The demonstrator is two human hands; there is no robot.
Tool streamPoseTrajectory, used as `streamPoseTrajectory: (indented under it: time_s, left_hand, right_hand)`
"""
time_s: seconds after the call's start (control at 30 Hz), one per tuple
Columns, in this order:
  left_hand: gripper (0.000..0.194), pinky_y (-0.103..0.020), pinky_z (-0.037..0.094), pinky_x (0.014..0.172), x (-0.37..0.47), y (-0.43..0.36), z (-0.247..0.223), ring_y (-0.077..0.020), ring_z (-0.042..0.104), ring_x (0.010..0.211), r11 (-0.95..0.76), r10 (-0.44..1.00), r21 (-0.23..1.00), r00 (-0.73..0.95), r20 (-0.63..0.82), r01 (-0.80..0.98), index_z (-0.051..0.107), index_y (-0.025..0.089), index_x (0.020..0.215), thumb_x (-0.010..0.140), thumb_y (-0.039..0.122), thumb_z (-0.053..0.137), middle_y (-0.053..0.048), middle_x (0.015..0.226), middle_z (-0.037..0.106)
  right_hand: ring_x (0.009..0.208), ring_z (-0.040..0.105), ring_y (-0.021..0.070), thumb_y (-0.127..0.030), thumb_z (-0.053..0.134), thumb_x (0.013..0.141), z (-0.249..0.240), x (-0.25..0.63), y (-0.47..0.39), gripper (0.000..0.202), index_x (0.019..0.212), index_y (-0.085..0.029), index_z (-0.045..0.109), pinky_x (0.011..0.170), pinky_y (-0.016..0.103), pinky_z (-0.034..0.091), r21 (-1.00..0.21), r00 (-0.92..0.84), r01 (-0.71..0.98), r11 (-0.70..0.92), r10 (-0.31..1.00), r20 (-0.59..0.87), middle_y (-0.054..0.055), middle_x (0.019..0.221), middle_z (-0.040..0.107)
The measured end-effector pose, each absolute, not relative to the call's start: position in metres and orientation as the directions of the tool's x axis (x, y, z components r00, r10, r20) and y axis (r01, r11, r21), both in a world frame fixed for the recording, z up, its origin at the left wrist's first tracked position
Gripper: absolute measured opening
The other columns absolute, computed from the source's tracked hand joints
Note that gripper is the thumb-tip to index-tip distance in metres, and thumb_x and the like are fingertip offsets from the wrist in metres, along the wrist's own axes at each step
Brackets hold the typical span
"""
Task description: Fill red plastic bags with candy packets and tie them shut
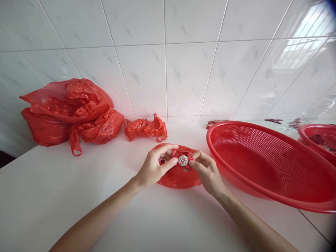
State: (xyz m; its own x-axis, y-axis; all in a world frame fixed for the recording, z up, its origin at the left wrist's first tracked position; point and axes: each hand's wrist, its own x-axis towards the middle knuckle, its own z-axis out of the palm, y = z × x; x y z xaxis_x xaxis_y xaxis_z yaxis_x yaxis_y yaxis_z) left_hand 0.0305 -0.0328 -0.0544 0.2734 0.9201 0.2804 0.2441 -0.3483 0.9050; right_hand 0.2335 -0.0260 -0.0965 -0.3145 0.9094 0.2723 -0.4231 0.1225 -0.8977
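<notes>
Left hand (153,165) and right hand (209,170) pinch a round-labelled, shiny red packet (183,160) over a red plastic bag (181,180); an oval red plastic basket (244,168) crowds the right, crumpled red plastic (144,128) beyond the left.

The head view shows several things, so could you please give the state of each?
Packet: held, white label showing
Left hand: pinching packet
Right hand: pinching packet's end
Bag beneath hands: spread low, partly hidden
Small bag: crumpled
Bag pile: bulging, crumpled
Large basket: uncovered
Small basket: uncovered, holding things, cut off by frame
</notes>
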Motion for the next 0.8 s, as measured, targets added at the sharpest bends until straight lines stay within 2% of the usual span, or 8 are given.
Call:
streamPoseTrajectory:
  time_s: [0.13,0.37,0.63,0.8]
  left_hand:
    - [0.036,-0.027,0.056,0.079,0.0313,-0.0340,-0.0496,-0.0152,0.068,0.086,-0.297,0.927,0.933,0.296,0.231,0.204,0.063,0.021,0.123,0.088,0.030,0.068,-0.001,0.090,0.069]
    - [0.035,-0.029,0.055,0.082,0.0302,-0.0320,-0.0522,-0.0168,0.068,0.089,-0.268,0.934,0.949,0.287,0.212,0.168,0.065,0.020,0.120,0.087,0.030,0.070,-0.002,0.092,0.071]
    - [0.035,-0.030,0.056,0.083,0.0309,-0.0326,-0.0526,-0.0186,0.070,0.091,-0.242,0.932,0.961,0.306,0.192,0.131,0.065,0.018,0.119,0.087,0.031,0.071,-0.004,0.096,0.073]
    - [0.035,-0.031,0.057,0.081,0.0316,-0.0331,-0.0529,-0.0192,0.071,0.088,-0.256,0.931,0.960,0.298,0.212,0.118,0.065,0.019,0.119,0.086,0.031,0.071,-0.005,0.095,0.074]
  right_hand:
    - [0.074,0.059,0.0153,-0.028,0.065,0.093,-0.0950,0.2339,-0.0241,0.014,0.082,-0.020,0.060,0.075,0.031,0.046,-0.896,-0.288,-0.419,0.150,0.913,0.288,0.001,0.081,0.065]
    - [0.069,0.057,0.0143,-0.033,0.058,0.098,-0.0947,0.2349,-0.0257,0.025,0.076,-0.019,0.058,0.072,0.029,0.044,-0.934,-0.311,-0.286,0.212,0.902,0.300,0.000,0.071,0.062]
    - [0.065,0.054,0.0131,-0.034,0.058,0.097,-0.0995,0.2354,-0.0237,0.024,0.078,-0.020,0.056,0.068,0.028,0.043,-0.927,-0.359,-0.357,0.118,0.899,0.253,0.000,0.072,0.061]
    - [0.064,0.054,0.0141,-0.038,0.061,0.095,-0.0977,0.2337,-0.0262,0.025,0.078,-0.020,0.057,0.067,0.029,0.044,-0.920,-0.339,-0.373,0.119,0.906,0.255,0.000,0.072,0.060]
